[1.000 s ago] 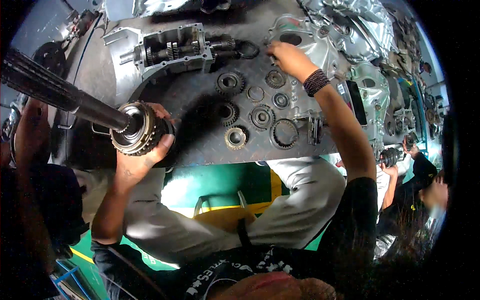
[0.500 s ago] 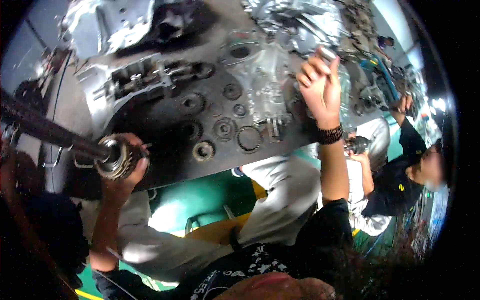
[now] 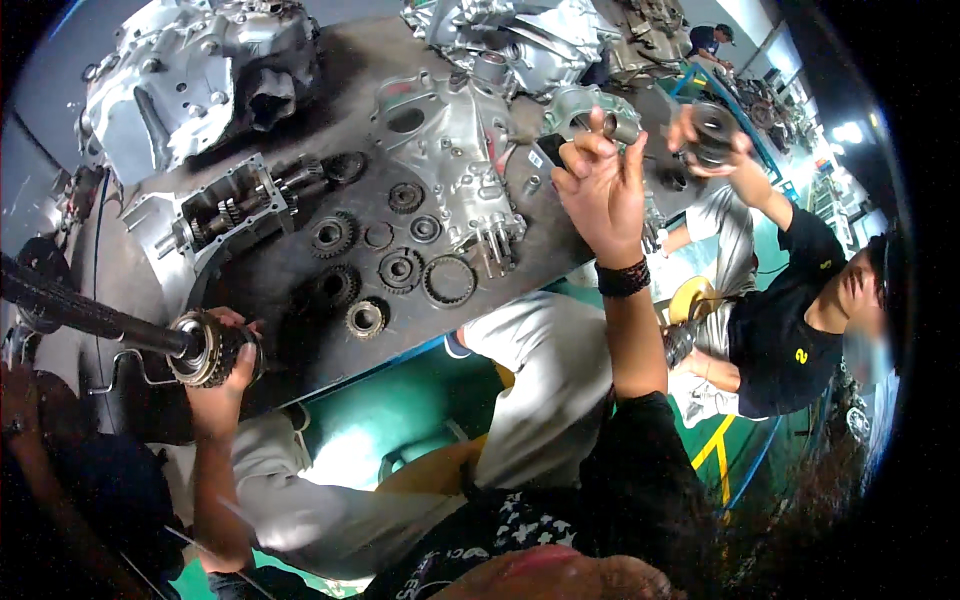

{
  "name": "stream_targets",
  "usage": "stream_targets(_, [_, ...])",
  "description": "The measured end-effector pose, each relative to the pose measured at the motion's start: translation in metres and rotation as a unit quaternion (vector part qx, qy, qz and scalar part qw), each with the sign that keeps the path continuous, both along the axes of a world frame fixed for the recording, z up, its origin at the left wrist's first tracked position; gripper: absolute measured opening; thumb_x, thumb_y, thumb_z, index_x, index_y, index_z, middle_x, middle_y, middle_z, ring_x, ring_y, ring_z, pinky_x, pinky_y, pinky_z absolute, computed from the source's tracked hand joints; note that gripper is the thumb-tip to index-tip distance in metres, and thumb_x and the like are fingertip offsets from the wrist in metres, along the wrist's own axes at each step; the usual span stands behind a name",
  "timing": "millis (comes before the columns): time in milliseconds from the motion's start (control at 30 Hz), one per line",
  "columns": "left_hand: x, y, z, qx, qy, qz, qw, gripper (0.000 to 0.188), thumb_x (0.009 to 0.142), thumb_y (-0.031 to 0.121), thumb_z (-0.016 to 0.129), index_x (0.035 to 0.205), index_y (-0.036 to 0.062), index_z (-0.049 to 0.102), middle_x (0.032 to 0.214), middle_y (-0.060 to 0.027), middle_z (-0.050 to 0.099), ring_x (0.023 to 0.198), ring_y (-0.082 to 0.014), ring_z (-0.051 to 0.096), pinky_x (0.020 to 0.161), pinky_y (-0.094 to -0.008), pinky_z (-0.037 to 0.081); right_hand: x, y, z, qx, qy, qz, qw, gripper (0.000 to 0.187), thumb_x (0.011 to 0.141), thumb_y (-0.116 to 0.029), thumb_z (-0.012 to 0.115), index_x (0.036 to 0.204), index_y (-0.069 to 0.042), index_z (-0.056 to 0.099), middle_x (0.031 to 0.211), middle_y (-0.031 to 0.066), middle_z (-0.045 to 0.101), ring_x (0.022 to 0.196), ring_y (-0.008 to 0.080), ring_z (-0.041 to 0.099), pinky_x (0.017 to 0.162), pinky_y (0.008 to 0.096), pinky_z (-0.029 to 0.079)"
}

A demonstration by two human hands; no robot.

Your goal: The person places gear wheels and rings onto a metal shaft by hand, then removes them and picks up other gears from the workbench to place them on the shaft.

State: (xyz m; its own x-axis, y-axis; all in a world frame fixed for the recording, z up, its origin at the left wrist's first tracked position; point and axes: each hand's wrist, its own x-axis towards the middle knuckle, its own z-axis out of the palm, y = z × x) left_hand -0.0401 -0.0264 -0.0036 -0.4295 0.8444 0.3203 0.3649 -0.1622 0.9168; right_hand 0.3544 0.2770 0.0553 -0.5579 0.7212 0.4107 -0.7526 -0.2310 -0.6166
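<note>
My left hand (image 3: 222,385) is wrapped round a gear assembly (image 3: 203,350) at the end of a long dark splined shaft (image 3: 100,308). The shaft slants up toward the left edge. Raised over the right part of the bench, my right hand (image 3: 603,200) pinches a short metal sleeve (image 3: 622,127) between thumb and fingers. Between my hands lie several loose gears and rings, among them a toothed ring (image 3: 447,282), a small gear (image 3: 366,318) and a larger gear (image 3: 332,236). A silver gearbox housing half (image 3: 470,180) rests beyond them, left of my right hand.
An open housing with gears (image 3: 222,215) sits at the left of the dark bench (image 3: 400,345), a large silver casing (image 3: 200,80) behind it. More castings (image 3: 530,45) stand at the back. On the right, a co-worker (image 3: 790,340) holds up a round gear part (image 3: 713,133).
My view has swung, so the bench parts sit further left. My right hand still holds the sleeve, now more plainly visible. The co-worker's hand has come up with the gear part.
</note>
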Motion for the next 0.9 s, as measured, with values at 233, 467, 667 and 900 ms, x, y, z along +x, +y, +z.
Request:
stream_targets(233, [0.005,0.006,0.005,0.022,-0.02,0.007,1.0,0.043,0.083,0.001,0.077,0.118,0.0041,0.053,0.114,-0.0117,0.06,0.101,-0.0193,0.062,0.095,-0.039,0.055,-0.01,-0.002,-0.015,0.014,-0.022,0.001,1.0,0.044,0.112,-0.041,0.046,0.147,-0.014,0.045,0.109,-0.0035,0.056,0.092,0.014,0.05,0.081,0.0293,0.04])
stream_targets(467, [0.006,0.002,0.006,-0.014,0.026,0.062,0.998,0.044,0.077,0.001,0.082,0.113,0.0066,0.059,0.109,-0.0049,0.068,0.1,-0.0152,0.064,0.093,-0.033,0.053,-0.017,0.01,-0.018,-0.024,-0.112,0.087,0.99,0.045,0.108,-0.04,0.05,0.138,-0.007,0.049,0.093,-0.0008,0.054,0.083,0.0137,0.048,0.081,0.031,0.042])
stream_targets(667, [0.011,0.002,0.013,-0.009,-0.045,0.02,0.999,0.038,0.077,0.001,0.082,0.108,0.0053,0.061,0.101,-0.0042,0.069,0.095,-0.0151,0.067,0.091,-0.0324,0.054,-0.065,0.084,-0.088,-0.083,-0.121,0.151,0.978,0.047,0.097,-0.017,0.067,0.139,-0.003,0.051,0.136,0.0153,0.058,0.137,0.0365,0.051,0.127,0.0545,0.03])
stream_targets(900, [0.011,0.016,0.009,0.019,-0.066,-0.021,0.997,0.035,0.079,-0.002,0.078,0.109,0.0039,0.061,0.102,-0.0065,0.068,0.096,-0.017,0.067,0.088,-0.0336,0.055,-0.082,0.03,-0.064,-0.055,-0.143,0.115,0.981,0.043,0.095,-0.013,0.064,0.137,-0.01,0.054,0.118,0.0093,0.065,0.124,0.0275,0.061,0.119,0.0456,0.04])
